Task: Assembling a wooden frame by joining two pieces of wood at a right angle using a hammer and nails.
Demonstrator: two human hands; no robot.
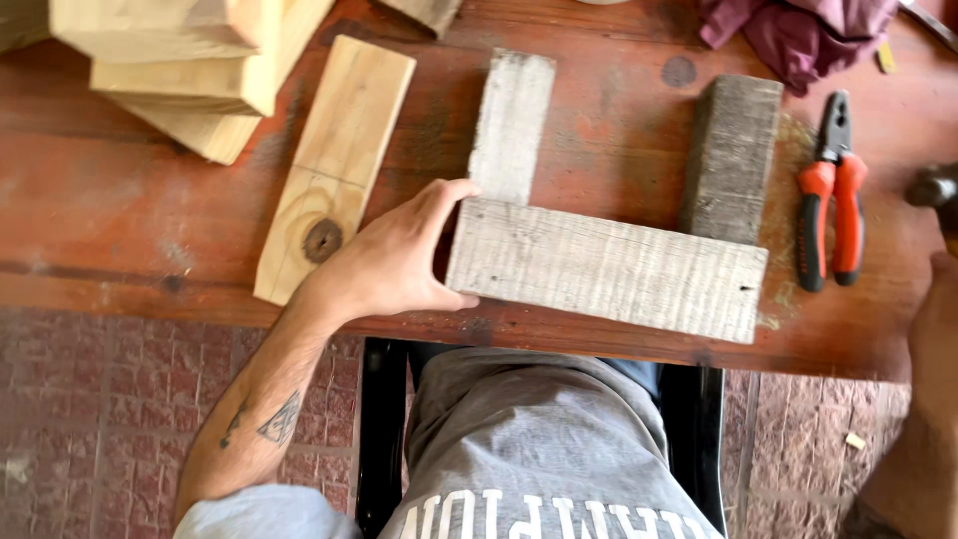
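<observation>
Near the front edge of the red wooden table (120,200), the left hand (394,260) spread wide against the end of a weathered grey board (609,269) laid across two upright boards (512,125); the right hand (933,329), at the table's right edge, was mostly out of view, its grip impossible to tell, beside red-handled pliers (833,190).

A big red-brown wooden table (120,200) fills the top, worn and scratched. Under it is a floor (90,419) of small reddish bricks. Daylight is soft.

We see a weathered grey plank (607,269), rough-sawn, lying flat and crosswise at centre frame, slightly tilted, atop two grey boards (512,125), near the lower bench edge
</observation>
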